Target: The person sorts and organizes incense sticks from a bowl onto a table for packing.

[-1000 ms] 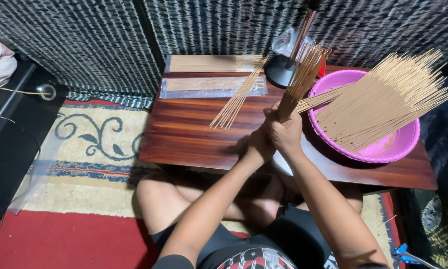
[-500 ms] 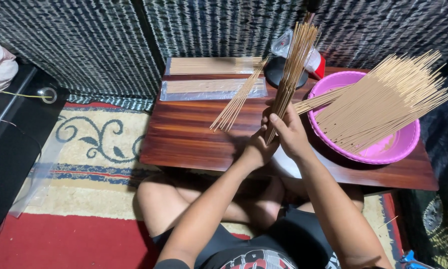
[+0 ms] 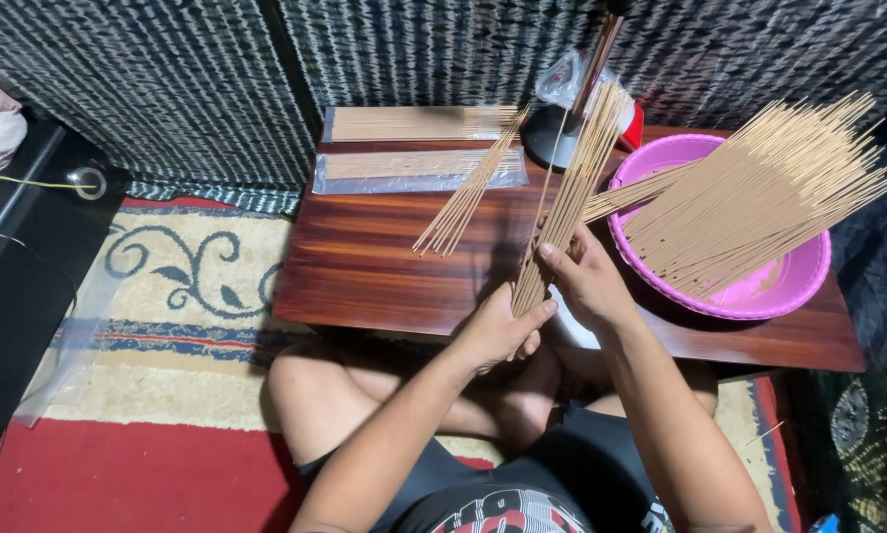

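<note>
A dark curtain with a fine white woven pattern point(image 3: 167, 79) fills the whole top of the view, from 10 to 2 o'clock. Below it, on the left side, lies a carpet with cream ground, blue scroll ornament and a red border point(image 3: 167, 326), and a black flat object point(image 3: 9, 257) stands at 9 o'clock on it. A low table of glossy red-brown wood point(image 3: 364, 266) takes the centre, and the person sits at 6 o'clock with crossed bare legs under its near edge.

At 3 o'clock on the table stands a round pink plastic basin point(image 3: 789, 286), and a big pile of thin pale wooden sticks point(image 3: 759, 197) lies across it, the ends reaching over the rim toward 2 o'clock. At 12 o'clock two flat clear plastic packets of sticks point(image 3: 414, 148) lie side by side near the far edge. A small loose fan of sticks point(image 3: 468, 192) rests just beside them on the bare wood.

The bundle of thin sticks point(image 3: 572, 197) stands almost upright in the middle, tilted toward 1 o'clock. The left hand point(image 3: 498, 331) is closed around its lower end, thumb across the sticks. The right hand point(image 3: 586, 281) grips the same bundle just above, fingers wrapped around it.
</note>
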